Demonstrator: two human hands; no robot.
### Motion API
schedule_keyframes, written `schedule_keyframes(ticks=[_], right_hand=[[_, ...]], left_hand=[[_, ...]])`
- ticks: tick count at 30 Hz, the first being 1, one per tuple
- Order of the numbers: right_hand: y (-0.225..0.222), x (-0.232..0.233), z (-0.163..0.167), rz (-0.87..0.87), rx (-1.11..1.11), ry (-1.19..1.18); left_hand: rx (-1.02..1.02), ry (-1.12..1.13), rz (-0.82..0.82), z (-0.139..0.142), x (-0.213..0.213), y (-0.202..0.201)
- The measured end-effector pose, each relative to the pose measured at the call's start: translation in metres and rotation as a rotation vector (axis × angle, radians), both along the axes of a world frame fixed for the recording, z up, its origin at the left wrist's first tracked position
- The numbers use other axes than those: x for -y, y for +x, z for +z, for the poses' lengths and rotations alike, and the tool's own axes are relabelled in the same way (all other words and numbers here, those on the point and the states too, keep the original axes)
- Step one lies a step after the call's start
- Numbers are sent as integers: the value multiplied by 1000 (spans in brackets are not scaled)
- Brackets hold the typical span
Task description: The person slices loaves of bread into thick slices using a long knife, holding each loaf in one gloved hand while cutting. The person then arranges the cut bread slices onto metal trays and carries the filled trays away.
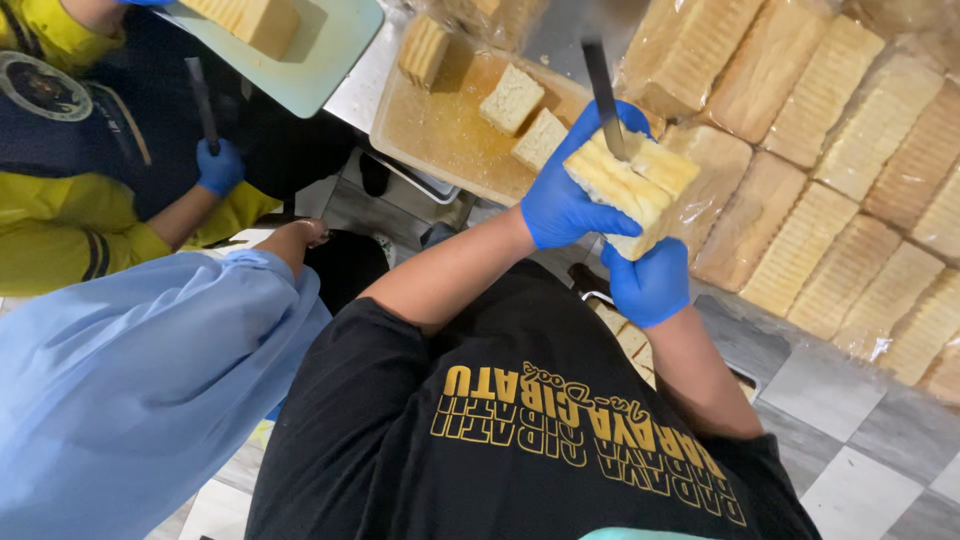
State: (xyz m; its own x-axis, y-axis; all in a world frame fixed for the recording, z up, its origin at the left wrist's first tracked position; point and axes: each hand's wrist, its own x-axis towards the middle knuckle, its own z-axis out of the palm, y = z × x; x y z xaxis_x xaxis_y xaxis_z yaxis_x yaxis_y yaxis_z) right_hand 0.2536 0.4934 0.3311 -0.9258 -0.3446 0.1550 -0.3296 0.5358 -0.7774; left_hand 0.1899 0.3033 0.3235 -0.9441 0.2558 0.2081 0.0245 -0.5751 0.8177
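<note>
Both my hands wear blue gloves. My left hand (560, 205) wraps around the side of a stack of pale yellow bread slices (630, 185), fingers curled over its top. My right hand (650, 285) supports the same stack from below. A dark knife blade (603, 90) rises from the top of the stack beside my left fingers; its handle is hidden, so I cannot tell which hand grips it. The stack is held in the air above the counter's edge.
A crumb-covered tray (440, 135) holds a few cut bread blocks. Several bagged sliced loaves (840, 150) fill the right. A co-worker's gloved hand (218, 165) holds a knife near a pale green board (335, 50). Another person's light blue sleeve (130, 380) is at left.
</note>
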Motion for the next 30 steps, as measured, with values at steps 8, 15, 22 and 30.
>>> schedule_keyframes(ticks=[8, 15, 22, 30], right_hand=[[2, 7, -11, -48, 207, 71], [-8, 6, -37, 8, 118, 42], [7, 6, -26, -258, 550, -540], [-3, -14, -20, -367, 486, -559]], left_hand=[[39, 87, 57, -17, 2, -6], [118, 130, 60, -40, -9, -11], [109, -50, 179, -110, 39, -49], [445, -837, 229, -164, 47, -78]])
